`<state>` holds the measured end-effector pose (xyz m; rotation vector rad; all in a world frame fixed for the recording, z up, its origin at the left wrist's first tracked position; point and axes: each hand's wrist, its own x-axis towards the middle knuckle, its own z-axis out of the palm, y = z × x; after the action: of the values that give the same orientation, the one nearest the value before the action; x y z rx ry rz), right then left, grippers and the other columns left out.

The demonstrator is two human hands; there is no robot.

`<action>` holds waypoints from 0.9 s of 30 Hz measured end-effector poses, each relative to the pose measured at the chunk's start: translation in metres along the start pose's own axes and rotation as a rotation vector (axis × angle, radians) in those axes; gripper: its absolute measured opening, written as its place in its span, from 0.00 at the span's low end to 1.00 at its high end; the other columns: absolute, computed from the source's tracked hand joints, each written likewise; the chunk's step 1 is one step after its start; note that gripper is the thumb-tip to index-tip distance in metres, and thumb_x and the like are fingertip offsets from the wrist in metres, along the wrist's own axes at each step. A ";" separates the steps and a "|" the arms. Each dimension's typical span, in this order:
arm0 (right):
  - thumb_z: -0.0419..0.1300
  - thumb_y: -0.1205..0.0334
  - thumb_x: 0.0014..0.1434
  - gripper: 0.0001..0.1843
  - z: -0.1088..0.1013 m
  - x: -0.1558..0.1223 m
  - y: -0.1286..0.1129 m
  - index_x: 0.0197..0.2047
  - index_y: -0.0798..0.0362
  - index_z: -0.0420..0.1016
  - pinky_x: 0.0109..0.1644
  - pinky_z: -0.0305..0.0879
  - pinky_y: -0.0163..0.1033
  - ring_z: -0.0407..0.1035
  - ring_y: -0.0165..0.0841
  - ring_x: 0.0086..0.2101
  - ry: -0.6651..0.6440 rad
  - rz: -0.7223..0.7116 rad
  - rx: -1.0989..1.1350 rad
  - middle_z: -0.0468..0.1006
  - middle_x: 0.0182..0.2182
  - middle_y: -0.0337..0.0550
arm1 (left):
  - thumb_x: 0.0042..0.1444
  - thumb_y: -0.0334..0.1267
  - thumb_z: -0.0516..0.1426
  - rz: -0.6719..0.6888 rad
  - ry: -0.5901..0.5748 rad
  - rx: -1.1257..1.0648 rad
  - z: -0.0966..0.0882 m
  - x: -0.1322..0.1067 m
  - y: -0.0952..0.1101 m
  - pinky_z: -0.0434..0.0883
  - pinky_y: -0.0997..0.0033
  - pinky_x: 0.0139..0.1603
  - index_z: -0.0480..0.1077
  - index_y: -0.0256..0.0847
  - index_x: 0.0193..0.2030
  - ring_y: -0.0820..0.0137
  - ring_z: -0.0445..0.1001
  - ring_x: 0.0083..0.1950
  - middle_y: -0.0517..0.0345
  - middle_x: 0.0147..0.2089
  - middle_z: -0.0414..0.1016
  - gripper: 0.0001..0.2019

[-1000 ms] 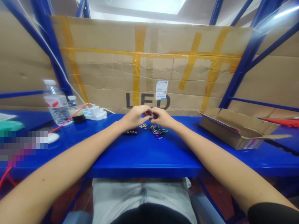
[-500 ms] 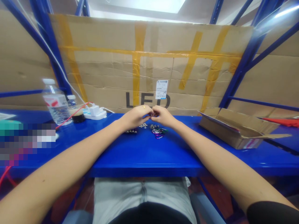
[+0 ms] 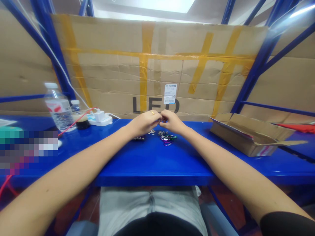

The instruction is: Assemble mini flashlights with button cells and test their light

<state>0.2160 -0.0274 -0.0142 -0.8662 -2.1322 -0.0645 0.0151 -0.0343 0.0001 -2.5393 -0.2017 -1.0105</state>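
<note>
My left hand [image 3: 147, 121] and my right hand [image 3: 171, 121] meet above the back part of the blue table [image 3: 157, 164]. Fingertips on both sides are pinched together around something small and dark, too hidden to name. A ring shows on the left hand. Just below the hands lie colored carabiners [image 3: 167, 140], purple, green and silver, beside a small heap of metal parts [image 3: 162, 133]. Several small silvery pieces [image 3: 151, 131] are scattered to their left. A dark item with a row of shiny bits [image 3: 139, 138] sits partly behind my left wrist.
An open cardboard box [image 3: 236, 137] stands at the right. On the left are a water bottle [image 3: 59, 108], a smaller bottle with dark liquid [image 3: 82, 122], a white power strip [image 3: 100, 119] and a red cable [image 3: 73, 124]. A large cardboard sheet [image 3: 110, 78] rises behind the table.
Both hands stay joined at nearly the same spot, with only a slight shift of the left hand's fingers. The things on the table have not moved.
</note>
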 end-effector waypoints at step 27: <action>0.54 0.74 0.58 0.09 -0.012 0.004 -0.008 0.35 0.51 0.71 0.46 0.66 0.45 0.66 0.36 0.41 0.156 -0.312 -0.074 0.68 0.39 0.45 | 0.61 0.28 0.56 -0.131 0.064 -0.022 0.003 0.000 0.005 0.73 0.65 0.46 0.65 0.38 0.44 0.68 0.72 0.43 0.51 0.42 0.70 0.06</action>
<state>0.2176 -0.0354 -0.0013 -0.5437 -2.1091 -0.3621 0.0180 -0.0373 -0.0036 -2.5368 -0.3446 -1.1482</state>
